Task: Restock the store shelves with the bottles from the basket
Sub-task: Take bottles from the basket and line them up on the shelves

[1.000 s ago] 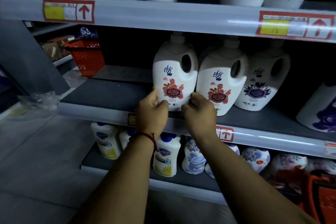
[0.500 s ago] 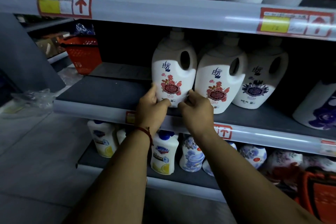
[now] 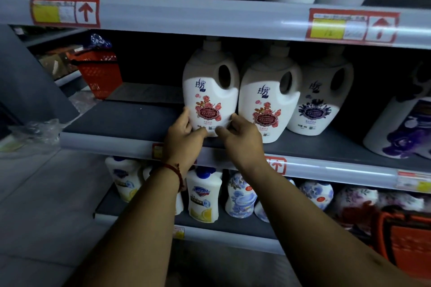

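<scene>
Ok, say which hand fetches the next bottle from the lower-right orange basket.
Probably right: the right hand is nearer the orange basket; the left hand, also gripping the bottle, would cross over.

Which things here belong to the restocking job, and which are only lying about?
Job: left hand, right hand, the red-flower bottle both hold, middle shelf, orange basket at lower right.
Lying about: red basket behind the shelf, plastic wrap, lemon soap bottle below.

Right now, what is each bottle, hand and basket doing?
Rose bottle, upright, gripped near its base.
Left hand, grips its lower left.
Right hand, grips its lower right.
Second rose bottle, upright on the middle shelf.
Purple-flower bottle, upright beside it.
Red basket, upright beyond the shelf's left end.
</scene>
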`<move>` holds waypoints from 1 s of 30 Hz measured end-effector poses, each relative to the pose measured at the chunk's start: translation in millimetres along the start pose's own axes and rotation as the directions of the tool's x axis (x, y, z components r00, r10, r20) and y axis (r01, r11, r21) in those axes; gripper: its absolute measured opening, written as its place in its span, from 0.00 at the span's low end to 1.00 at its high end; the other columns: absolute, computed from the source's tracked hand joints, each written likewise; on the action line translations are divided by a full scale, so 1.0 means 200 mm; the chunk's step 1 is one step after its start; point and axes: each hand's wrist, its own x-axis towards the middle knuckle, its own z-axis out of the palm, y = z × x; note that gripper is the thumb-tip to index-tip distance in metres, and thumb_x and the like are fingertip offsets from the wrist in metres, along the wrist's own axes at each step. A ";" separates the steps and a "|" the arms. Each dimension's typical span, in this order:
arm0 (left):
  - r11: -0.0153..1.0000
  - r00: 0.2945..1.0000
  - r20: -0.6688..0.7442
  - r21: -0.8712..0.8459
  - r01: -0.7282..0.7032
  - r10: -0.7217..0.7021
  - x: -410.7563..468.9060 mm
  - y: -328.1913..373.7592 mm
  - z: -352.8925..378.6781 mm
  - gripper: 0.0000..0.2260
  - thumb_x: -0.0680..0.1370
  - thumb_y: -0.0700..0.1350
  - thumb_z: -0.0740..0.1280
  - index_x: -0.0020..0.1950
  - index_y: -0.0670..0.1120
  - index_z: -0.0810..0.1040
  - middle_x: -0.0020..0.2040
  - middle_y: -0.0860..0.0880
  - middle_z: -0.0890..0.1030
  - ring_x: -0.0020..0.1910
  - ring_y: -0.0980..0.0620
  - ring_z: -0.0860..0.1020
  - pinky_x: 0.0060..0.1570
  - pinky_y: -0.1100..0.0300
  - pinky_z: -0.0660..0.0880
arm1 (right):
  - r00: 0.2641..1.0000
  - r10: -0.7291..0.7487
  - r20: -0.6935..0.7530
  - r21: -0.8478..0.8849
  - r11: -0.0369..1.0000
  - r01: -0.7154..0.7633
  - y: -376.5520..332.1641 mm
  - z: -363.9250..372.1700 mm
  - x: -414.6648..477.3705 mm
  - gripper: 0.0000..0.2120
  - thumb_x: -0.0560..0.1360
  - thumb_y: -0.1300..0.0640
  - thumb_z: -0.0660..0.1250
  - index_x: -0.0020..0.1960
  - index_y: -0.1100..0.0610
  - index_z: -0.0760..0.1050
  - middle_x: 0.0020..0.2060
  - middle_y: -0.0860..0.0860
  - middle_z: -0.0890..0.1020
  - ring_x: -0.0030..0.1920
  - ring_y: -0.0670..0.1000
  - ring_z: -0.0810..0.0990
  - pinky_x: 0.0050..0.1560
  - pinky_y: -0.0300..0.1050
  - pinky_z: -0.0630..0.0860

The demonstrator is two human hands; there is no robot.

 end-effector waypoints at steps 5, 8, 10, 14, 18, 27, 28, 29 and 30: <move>0.998 0.998 -0.032 0.005 -0.055 0.055 -0.06 0.01 0.03 0.23 0.76 0.29 0.64 0.69 0.46 0.74 0.54 0.60 0.82 0.50 0.72 0.78 0.55 0.68 0.76 | 0.996 0.018 0.087 0.034 0.999 -0.021 -0.04 -0.07 -0.02 0.16 0.79 0.51 0.64 0.58 0.62 0.78 0.46 0.49 0.81 0.48 0.50 0.78 0.57 0.47 0.74; 0.996 0.996 -0.061 0.071 -0.061 0.066 -0.13 0.00 0.07 0.25 0.78 0.30 0.63 0.74 0.44 0.70 0.67 0.49 0.77 0.63 0.60 0.75 0.63 0.62 0.73 | 0.996 0.002 0.086 0.027 1.000 -0.005 -0.06 -0.16 -0.07 0.20 0.78 0.50 0.65 0.63 0.63 0.77 0.54 0.55 0.84 0.56 0.54 0.81 0.63 0.52 0.76; 0.977 0.986 -0.102 0.183 -0.112 0.133 -0.17 -0.01 0.11 0.23 0.79 0.32 0.62 0.73 0.44 0.71 0.68 0.46 0.77 0.67 0.54 0.75 0.61 0.66 0.71 | 0.998 0.025 0.055 0.074 0.997 -0.029 -0.06 -0.25 -0.10 0.17 0.79 0.54 0.67 0.65 0.61 0.77 0.59 0.57 0.83 0.61 0.53 0.80 0.65 0.51 0.75; 0.950 0.956 -0.161 0.237 -0.203 0.244 -0.26 0.03 0.28 0.16 0.78 0.34 0.62 0.65 0.45 0.77 0.59 0.48 0.81 0.59 0.53 0.78 0.53 0.72 0.71 | 0.998 0.057 -0.029 0.136 0.989 -0.052 -0.01 -0.44 -0.14 0.21 0.79 0.58 0.69 0.71 0.59 0.75 0.64 0.53 0.82 0.65 0.49 0.79 0.69 0.49 0.74; 0.952 0.958 -0.051 0.134 -0.275 0.284 -0.32 0.07 0.56 0.14 0.79 0.33 0.63 0.59 0.47 0.78 0.55 0.51 0.82 0.55 0.56 0.81 0.58 0.64 0.76 | 0.988 0.092 -0.125 0.160 0.985 -0.071 0.05 -0.67 -0.16 0.19 0.79 0.62 0.68 0.69 0.61 0.75 0.59 0.52 0.83 0.59 0.47 0.80 0.66 0.46 0.76; 0.985 0.976 0.184 0.106 -0.137 0.116 -0.26 0.02 0.99 0.20 0.76 0.33 0.62 0.69 0.41 0.75 0.65 0.46 0.79 0.64 0.52 0.77 0.65 0.59 0.72 | 0.971 0.159 -0.177 0.103 0.984 -0.142 0.25 -0.99 -0.07 0.25 0.78 0.58 0.69 0.74 0.58 0.70 0.64 0.51 0.80 0.64 0.48 0.77 0.68 0.48 0.73; 0.984 0.975 0.200 0.128 -0.127 0.100 -0.24 0.02 1.02 0.19 0.75 0.36 0.63 0.66 0.43 0.77 0.62 0.48 0.81 0.63 0.54 0.78 0.65 0.58 0.73 | 0.972 0.164 -0.171 0.076 0.985 -0.153 0.28 -1.00 -0.04 0.26 0.77 0.56 0.70 0.74 0.58 0.71 0.59 0.49 0.80 0.60 0.47 0.78 0.66 0.47 0.74; 0.984 0.975 0.207 0.137 -0.113 0.083 -0.22 0.00 1.04 0.16 0.73 0.40 0.63 0.59 0.46 0.79 0.57 0.50 0.83 0.59 0.55 0.80 0.62 0.57 0.75 | 0.973 0.163 -0.166 0.045 0.986 -0.158 0.30 -1.01 -0.02 0.25 0.76 0.54 0.69 0.71 0.58 0.73 0.52 0.48 0.80 0.54 0.47 0.78 0.60 0.47 0.75; 0.982 0.979 0.194 0.158 -0.101 0.069 -0.20 -0.01 1.06 0.12 0.71 0.42 0.62 0.52 0.48 0.79 0.49 0.53 0.82 0.52 0.57 0.80 0.58 0.57 0.76 | 0.974 0.162 -0.159 0.011 0.987 -0.163 0.33 -1.01 0.01 0.22 0.74 0.52 0.68 0.65 0.59 0.77 0.44 0.47 0.80 0.47 0.47 0.77 0.54 0.48 0.75</move>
